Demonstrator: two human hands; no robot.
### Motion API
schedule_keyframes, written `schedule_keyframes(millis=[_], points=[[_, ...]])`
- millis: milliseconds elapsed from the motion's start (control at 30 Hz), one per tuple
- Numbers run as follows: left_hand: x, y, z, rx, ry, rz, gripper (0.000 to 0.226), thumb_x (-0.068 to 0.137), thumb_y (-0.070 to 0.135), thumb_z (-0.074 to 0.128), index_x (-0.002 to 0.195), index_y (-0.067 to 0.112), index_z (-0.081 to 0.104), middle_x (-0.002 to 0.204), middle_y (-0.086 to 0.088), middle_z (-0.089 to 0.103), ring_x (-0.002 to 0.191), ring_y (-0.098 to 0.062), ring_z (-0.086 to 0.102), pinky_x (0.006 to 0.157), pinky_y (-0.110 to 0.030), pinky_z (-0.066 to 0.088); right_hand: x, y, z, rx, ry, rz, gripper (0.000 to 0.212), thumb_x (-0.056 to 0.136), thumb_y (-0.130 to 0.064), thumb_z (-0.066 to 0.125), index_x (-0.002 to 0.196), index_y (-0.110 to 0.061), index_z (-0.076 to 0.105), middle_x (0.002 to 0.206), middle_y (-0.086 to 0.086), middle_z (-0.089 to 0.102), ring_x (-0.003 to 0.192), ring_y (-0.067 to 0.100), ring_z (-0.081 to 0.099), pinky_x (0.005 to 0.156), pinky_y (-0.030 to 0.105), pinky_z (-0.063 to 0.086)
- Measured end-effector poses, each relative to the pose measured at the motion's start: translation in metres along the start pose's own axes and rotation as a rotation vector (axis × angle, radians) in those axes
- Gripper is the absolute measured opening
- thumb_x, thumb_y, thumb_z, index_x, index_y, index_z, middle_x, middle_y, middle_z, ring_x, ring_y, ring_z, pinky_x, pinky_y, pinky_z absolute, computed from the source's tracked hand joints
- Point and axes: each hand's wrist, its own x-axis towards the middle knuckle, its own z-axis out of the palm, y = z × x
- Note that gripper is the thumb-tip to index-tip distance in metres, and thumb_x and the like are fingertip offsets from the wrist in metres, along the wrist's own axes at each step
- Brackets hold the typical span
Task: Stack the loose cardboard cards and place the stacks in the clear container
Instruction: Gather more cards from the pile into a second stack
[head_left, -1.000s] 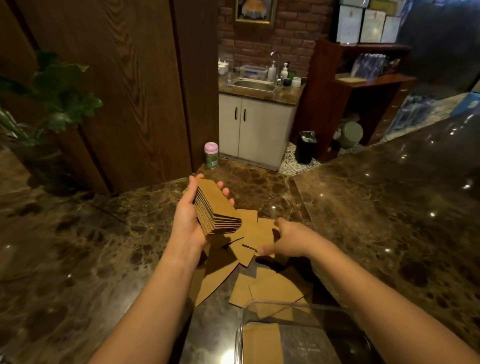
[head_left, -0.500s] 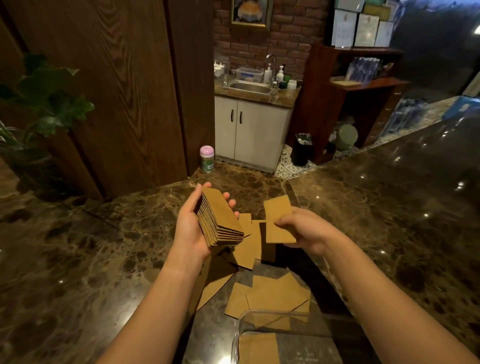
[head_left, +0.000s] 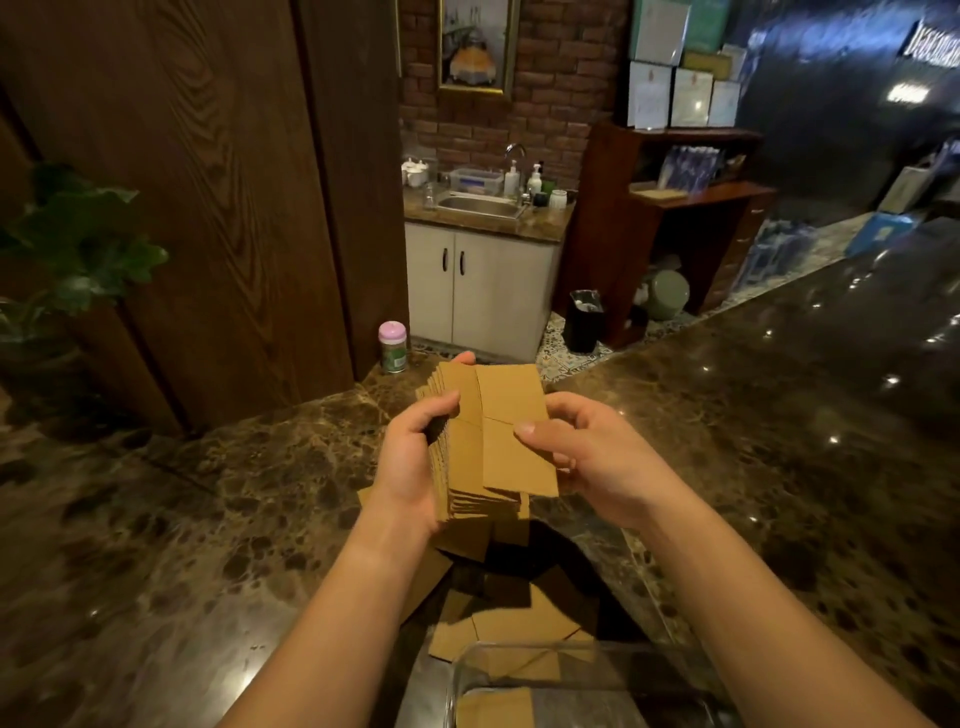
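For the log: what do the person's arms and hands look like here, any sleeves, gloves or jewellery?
Both forearms are bare as far as the frame shows: no sleeves visible. The left hand and right hand wear no gloves; no rings, watch or bracelet show on the visible sides.

No readable text, sign at top right (head_left: 932, 47) too blurred, framed certificates (head_left: 680, 96) illegible

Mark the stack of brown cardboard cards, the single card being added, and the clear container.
Stack of brown cardboard cards (head_left: 457, 467): head view, top face.
Single brown card (head_left: 514, 447): head view, middle.
Clear plastic container (head_left: 582, 649): head view, far rim.
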Motion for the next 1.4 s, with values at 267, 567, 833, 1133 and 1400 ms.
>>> schedule_keyframes(millis=[267, 567, 833, 1133, 1400], points=[[-0.01, -0.012, 0.015, 0.031, -0.022, 0.025, 0.052, 0.069, 0.019, 0.075, 0.12, 0.024, 0.066, 0.112, -0.017, 0.068, 0.096, -0.032, 0.067, 0.078, -0.051, 0.057, -0.024, 0.005, 0.02, -0.305, 0.067, -0.182, 0.055, 0.083, -0.046, 0.075, 0.133, -0.041, 0.052, 0.129, -0.008, 0.061, 0.111, 0.009, 0.063, 0.093, 0.032, 0.056], [-0.019, -0.042, 0.046, 0.12, 0.117, 0.323, 0.056, 0.073, 0.0, 0.061, 0.123, 0.025, 0.059, 0.114, -0.017, 0.06, 0.093, -0.028, 0.064, 0.075, -0.04, 0.057, -0.059, 0.011, 0.0, 0.304, -0.027, 0.234, 0.058, 0.079, -0.036, 0.076, 0.128, -0.012, 0.058, 0.108, 0.014, 0.072, 0.09, 0.03, 0.073, 0.068, 0.04, 0.06], [0.016, -0.037, 0.04, 0.512, 0.025, 0.098, 0.078, 0.075, -0.005, 0.069, 0.139, 0.036, 0.05, 0.107, -0.009, 0.071, 0.094, -0.022, 0.068, 0.079, -0.037, 0.057, -0.042, 0.021, -0.055, -0.326, 0.273, -0.123, 0.045, 0.081, -0.023, 0.081, 0.116, -0.02, 0.053, 0.106, 0.001, 0.066, 0.088, 0.021, 0.07, 0.065, 0.036, 0.06], [0.048, -0.097, -0.005, 1.02, 0.194, 0.078, 0.024, 0.092, 0.037, 0.062, 0.094, 0.014, 0.056, 0.09, -0.001, 0.062, 0.088, -0.019, 0.062, 0.066, -0.024, 0.048, 0.004, 0.091, -0.078, -0.7, 0.196, -0.099, 0.043, 0.082, -0.027, 0.079, 0.106, -0.031, 0.044, 0.102, -0.01, 0.061, 0.087, 0.002, 0.06, 0.068, 0.019, 0.047], [0.052, -0.135, -0.033, 0.816, 0.221, 0.043, 0.022, 0.1, 0.023, 0.054, 0.095, 0.005, 0.066, 0.083, 0.001, 0.068, 0.072, -0.003, 0.064, 0.064, -0.016, 0.05, 0.024, 0.142, -0.088, -0.405, 0.118, 0.015, 0.059, 0.082, -0.027, 0.08, 0.125, -0.03, 0.04, 0.122, -0.004, 0.054, 0.109, 0.014, 0.061, 0.089, 0.031, 0.055]])
